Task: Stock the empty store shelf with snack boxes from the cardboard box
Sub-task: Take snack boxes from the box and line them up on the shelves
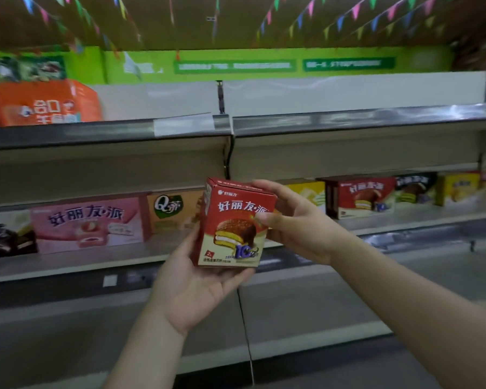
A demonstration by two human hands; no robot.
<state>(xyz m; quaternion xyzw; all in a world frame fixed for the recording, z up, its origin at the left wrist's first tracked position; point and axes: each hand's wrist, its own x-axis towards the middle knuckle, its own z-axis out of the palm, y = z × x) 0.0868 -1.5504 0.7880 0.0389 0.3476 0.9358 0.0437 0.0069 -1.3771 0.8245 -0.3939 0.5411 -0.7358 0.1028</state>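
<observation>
Nearest, two bare forearms reaching up from the bottom edge toward a store shelf (68, 265). Left hand (192, 287) palm-up under a small red snack box (233, 223), fingers loosely curled beneath the box's base and thumb up along its left side. Right hand (295, 223) at the box's right edge, thumb pressed on the front face beside the printed characters, fingers curled over the top corner and behind. Box held upright with a slight tilt, in the air in front of the shelf, touching no board; front printed with a chocolate-coated pie and white characters on red.

Just below and behind the hands, bare grey shelf boards with a vertical seam between two bays.

Behind the box, at the level of the hands, a row standing on the shelf: a dark box (7, 237) at far left, then a pink box (87, 223), then a tan box marked with a Q (171, 211). To the right of the held box, a yellow box (309, 192), a larger red box (359, 196) with the same pie picture, another dark one (415, 188), and more yellow ones, blurred.

One level up, an orange bag (45, 103) at the left end of the upper shelf (348, 119).

Farthest, a green sign band (236, 64) with unreadable print and strings of coloured pennants (357, 12) under the ceiling.
</observation>
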